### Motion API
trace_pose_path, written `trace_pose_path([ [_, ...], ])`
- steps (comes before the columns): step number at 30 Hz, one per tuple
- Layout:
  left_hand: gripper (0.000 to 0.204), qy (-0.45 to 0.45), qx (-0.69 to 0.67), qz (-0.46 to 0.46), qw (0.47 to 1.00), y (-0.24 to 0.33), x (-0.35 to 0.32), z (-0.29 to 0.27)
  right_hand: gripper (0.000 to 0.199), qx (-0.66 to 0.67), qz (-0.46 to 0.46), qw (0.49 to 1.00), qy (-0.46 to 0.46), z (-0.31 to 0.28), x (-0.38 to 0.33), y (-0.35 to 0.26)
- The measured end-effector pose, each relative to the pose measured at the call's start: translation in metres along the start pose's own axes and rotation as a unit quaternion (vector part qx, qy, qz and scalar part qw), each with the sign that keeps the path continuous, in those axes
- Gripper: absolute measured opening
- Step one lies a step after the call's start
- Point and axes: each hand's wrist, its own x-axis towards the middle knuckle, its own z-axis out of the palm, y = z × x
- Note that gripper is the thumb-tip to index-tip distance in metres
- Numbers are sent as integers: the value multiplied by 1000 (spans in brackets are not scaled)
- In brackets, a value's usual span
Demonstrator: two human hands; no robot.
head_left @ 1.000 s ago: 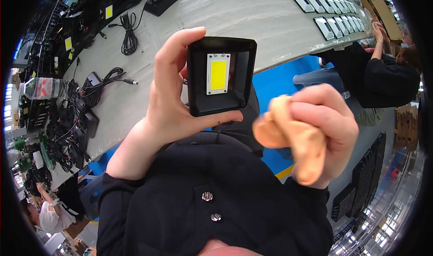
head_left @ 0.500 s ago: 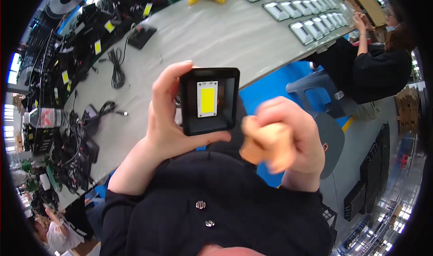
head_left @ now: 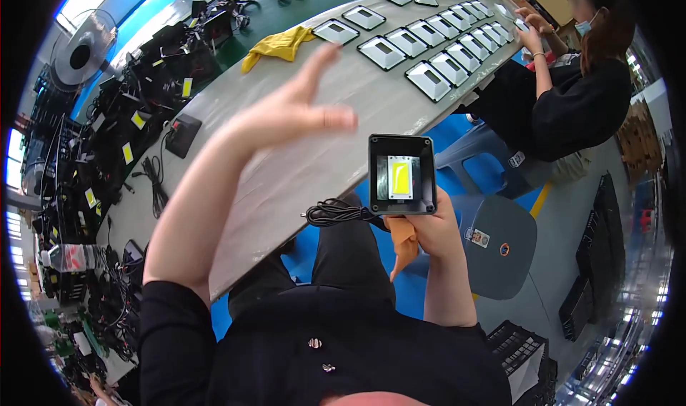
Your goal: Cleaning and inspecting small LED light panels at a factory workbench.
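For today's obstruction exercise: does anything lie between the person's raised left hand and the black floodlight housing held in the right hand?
Nothing visible does. The left hand is lifted, open, above the grey table; the floodlight housing sits in the right hand, only open air between them.

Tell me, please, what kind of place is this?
Probably a workshop or small factory that assembles LED floodlights. The right hand holds a black floodlight housing, rows of silver reflector frames lie on the long grey workbench, and more black lamp units pile up on the left.

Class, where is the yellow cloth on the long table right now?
In the head view the yellow cloth lies top centre on the table, left of the rows of lamp housings.
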Motion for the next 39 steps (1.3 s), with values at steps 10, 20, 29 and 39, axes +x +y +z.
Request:
trace_pose_path([
  [10,95,191,522,-151,817,-121,156,-23,29,26,-83,996,-32,-18,6,-9],
  [20,87,188,499,-19,846,-104,20,-10,46,36,-24,998,-34,5,7,-7],
  [29,91,178,308,-84,931,-43,-208,23,20,-593,-122,785,-131,100,28,-44],
  [39,105,327,233,-87,912,-48,-268,43,9,-827,-254,386,-320,223,34,0],
])
